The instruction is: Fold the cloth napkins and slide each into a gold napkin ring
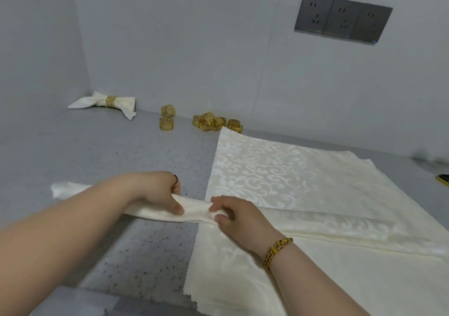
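We are recording the left hand (pixel 159 194) gripping the narrow folded napkin (pixel 194 212), fingers curled over it. The right hand (pixel 234 214) is pinching the same napkin just beside. The napkin is lying across the grey surface (pixel 97 150), its right end reaching the flat napkins (pixel 279 174). Loose gold rings (pixel 216 122) are sitting well apart, by the wall.

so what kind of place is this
Probably a kitchen or hospitality prep counter: a grey speckled countertop meets plain pale walls, a row of three wall sockets sits above it, and loose gold napkin rings lie beyond the folded napkin held by the left hand and right hand.
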Demonstrator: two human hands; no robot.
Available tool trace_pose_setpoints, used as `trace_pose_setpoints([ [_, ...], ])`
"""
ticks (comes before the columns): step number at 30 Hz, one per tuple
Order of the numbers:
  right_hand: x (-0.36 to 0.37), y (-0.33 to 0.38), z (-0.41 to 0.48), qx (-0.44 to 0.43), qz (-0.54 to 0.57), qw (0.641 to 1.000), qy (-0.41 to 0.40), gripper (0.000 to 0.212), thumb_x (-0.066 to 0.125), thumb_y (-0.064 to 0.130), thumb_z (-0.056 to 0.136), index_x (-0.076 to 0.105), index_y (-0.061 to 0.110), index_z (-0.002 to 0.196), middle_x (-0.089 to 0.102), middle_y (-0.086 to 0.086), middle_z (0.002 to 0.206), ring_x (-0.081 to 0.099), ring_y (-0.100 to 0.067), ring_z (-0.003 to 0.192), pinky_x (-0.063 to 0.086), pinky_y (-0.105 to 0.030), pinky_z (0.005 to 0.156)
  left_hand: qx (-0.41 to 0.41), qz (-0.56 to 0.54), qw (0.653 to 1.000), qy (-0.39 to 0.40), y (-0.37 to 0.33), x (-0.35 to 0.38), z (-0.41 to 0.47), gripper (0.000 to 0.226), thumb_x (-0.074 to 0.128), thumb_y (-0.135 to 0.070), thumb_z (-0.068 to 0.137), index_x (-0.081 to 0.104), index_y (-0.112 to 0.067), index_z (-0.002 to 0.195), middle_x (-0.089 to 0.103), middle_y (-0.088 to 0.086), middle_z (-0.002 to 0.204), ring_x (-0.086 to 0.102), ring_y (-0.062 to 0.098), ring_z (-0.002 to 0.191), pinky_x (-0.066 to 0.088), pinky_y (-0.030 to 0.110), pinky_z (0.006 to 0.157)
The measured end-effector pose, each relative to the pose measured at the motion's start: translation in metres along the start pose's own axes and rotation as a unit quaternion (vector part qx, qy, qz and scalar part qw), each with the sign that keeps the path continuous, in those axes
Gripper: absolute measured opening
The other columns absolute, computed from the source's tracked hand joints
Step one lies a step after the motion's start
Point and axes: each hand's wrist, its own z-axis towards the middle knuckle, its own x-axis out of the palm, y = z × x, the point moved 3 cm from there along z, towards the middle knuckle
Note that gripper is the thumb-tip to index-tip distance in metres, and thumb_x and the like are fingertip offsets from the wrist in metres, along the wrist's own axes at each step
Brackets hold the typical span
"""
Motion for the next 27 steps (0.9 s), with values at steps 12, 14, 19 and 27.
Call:
trace_pose_setpoints([
  [12, 0.004, 0.004, 0.000, -0.028, -0.053, 0.998, 0.014, 0.035, 0.041, 0.009, 0.095, 0.053, 0.017, 0.127, 0.039, 0.003, 0.144, 0.026, -0.009, 0.136, 0.010, -0.001, 0.095, -0.022, -0.060, 0.997, -0.033, 0.037, -0.059, -0.038, 0.016, 0.070, -0.018, 0.078, 0.060, -0.020, 0.066, 0.057, -0.010, 0.062, 0.049, 0.005, 0.062, 0.036, 0.015, 0.059],
  [14, 0.003, 0.007, 0.000, -0.034, -0.063, 0.997, 0.014, 0.036, 0.040, 0.008, 0.095, 0.052, 0.015, 0.128, 0.039, 0.000, 0.144, 0.025, -0.012, 0.136, 0.008, -0.001, 0.095, 0.021, -0.135, 0.988, -0.066, 0.016, -0.073, -0.042, 0.014, 0.069, -0.015, 0.079, 0.063, -0.014, 0.067, 0.058, -0.006, 0.060, 0.050, 0.008, 0.060, 0.038, 0.017, 0.060],
  [19, -0.003, 0.011, -0.003, -0.020, -0.122, 0.992, 0.017, 0.035, 0.043, 0.023, 0.095, 0.053, 0.023, 0.129, 0.029, -0.005, 0.147, 0.016, -0.021, 0.137, 0.005, -0.017, 0.108, 0.100, -0.206, 0.973, -0.014, -0.067, -0.076, -0.036, 0.013, 0.068, -0.019, 0.079, 0.064, -0.016, 0.067, 0.064, -0.007, 0.057, 0.058, 0.005, 0.052, 0.046, 0.016, 0.052],
  [27, -0.059, -0.028, -0.046, 0.113, -0.132, 0.982, -0.076, 0.017, 0.046, 0.031, 0.089, 0.062, 0.031, 0.088, 0.055, 0.007, 0.107, 0.045, -0.017, 0.109, 0.027, -0.027, 0.089, 0.121, -0.245, 0.962, 0.007, -0.132, -0.027, -0.002, 0.014, 0.071, -0.027, 0.077, 0.065, -0.015, 0.072, 0.063, -0.006, 0.075, 0.056, 0.009, 0.070, 0.046, 0.018, 0.062],
])
